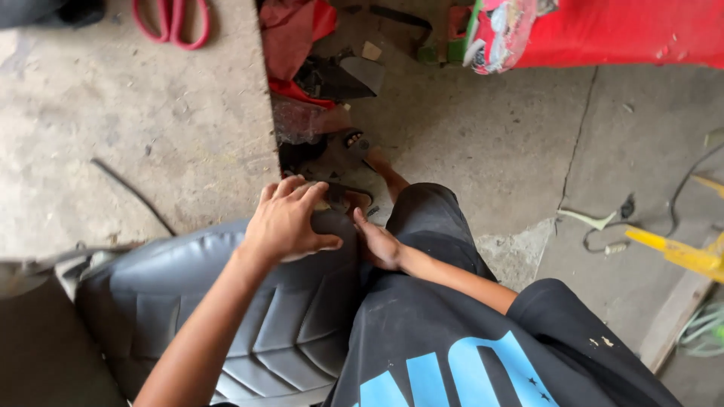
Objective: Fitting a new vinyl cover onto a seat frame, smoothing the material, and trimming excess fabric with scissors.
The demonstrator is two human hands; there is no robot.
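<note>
Seat cover (249, 316), grey quilted vinyl, lies across the person's lap beside the concrete slab's edge (268, 143). Left hand (290, 222) clamps its top corner; right hand (379, 245) presses the side, grip indeterminate. Recommendation: keep the corner taut, with even tension along the seam.

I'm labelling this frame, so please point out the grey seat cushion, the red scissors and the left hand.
Seat cushion (271, 332), head view: middle of its stitched grey face.
Scissors (172, 22), head view: red handle loops.
Left hand (286, 222), head view: back of the hand.
</note>
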